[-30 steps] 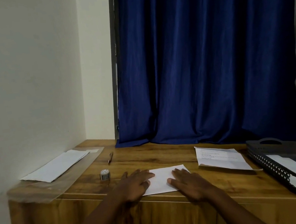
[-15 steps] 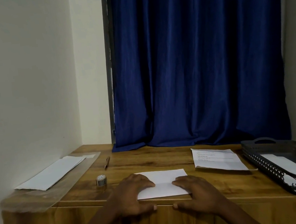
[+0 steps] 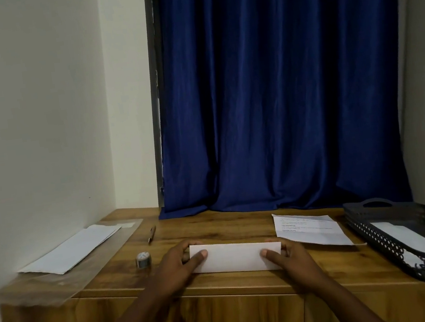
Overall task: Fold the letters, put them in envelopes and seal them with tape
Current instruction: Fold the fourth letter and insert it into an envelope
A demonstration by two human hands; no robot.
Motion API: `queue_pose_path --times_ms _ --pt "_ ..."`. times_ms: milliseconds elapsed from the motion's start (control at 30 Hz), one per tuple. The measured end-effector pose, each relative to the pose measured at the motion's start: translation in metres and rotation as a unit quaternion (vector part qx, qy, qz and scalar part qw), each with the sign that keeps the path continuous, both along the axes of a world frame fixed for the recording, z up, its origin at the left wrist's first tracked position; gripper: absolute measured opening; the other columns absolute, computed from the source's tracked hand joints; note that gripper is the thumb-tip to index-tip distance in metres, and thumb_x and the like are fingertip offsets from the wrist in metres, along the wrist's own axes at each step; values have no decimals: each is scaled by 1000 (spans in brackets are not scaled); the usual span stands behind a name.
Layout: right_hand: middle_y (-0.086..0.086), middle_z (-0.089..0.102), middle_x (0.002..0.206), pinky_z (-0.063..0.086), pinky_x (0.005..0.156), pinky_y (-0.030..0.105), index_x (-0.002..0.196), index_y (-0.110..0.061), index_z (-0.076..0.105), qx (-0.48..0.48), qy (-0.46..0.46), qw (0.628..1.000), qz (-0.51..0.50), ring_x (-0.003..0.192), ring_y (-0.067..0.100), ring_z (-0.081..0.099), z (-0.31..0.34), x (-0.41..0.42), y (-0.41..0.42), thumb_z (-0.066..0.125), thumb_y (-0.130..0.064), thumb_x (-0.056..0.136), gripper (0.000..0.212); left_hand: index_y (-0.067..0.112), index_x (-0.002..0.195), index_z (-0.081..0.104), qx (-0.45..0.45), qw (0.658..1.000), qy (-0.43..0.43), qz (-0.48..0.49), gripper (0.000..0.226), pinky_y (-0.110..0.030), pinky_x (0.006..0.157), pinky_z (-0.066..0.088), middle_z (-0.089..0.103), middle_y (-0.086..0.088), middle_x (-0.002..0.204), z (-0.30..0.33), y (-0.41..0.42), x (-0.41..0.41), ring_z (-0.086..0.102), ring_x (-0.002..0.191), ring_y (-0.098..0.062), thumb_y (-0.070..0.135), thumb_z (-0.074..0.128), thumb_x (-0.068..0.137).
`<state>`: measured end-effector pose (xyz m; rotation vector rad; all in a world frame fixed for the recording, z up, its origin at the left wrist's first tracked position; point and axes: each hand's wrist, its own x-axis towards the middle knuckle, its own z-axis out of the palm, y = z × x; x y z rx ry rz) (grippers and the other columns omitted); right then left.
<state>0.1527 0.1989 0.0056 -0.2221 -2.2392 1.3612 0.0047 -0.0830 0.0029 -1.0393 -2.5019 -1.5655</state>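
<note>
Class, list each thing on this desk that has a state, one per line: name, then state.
Folded letter: folded, gripped at both ends.
Left hand: gripping it.
Right hand: gripping it.
Printed letter: lying creased, opened out.
Envelopes: lying flat.
Tape roll: untouched.
Pen: lying flat.

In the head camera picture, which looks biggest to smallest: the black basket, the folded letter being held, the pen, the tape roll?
1. Black basket, though it lies nearer the camera at the right.
2. Folded letter.
3. Pen.
4. Tape roll; it looks close to the pen, so that order is unsure.

Left hand [image 3: 178, 266] and right hand [image 3: 290, 257]: bare, no rings or watch visible. Forearms uncovered; no sleeves in view.
</note>
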Motion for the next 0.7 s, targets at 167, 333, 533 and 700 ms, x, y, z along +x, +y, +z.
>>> queue_pose_path --times_ms 167,333,533,700 --pt "-13 67 108 49 66 11 125 -13 63 29 -13 998 -59 96 5 65 -7 -21 2 77 -36 89 45 39 136 52 -10 997 20 76 48 -28 65 55 72 5 96 -1 6 -1 69 85 -11 60 61 94" --pt "-3 66 104 49 68 20 137 -21 56 112 -38 985 -123 89 9 61 -11 -30 0 77 -42 88 57 33 144 46 -60 987 87 118 53 -15 63 43 64 13 101 -3 15 2 62 87 -3 53 61 98" --pt "-1 56 131 48 83 23 142 -28 53 232 -74 954 -175 104 10 57 -16 -33 -1 74 -52 85 66 30 143 52 -127 970 172 114 51 -31 101 45 55 5 140 -12 18 -4 52 126 -14 49 63 97" --pt "-12 63 118 45 85 22 108 -38 74 281 -50 946 -155 110 6 55 -18 -32 -4 70 -45 87 22 34 119 71 -163 960 202 107 29 -29 97 43 65 14 127 -12 19 -10 50 118 -9 48 60 97"
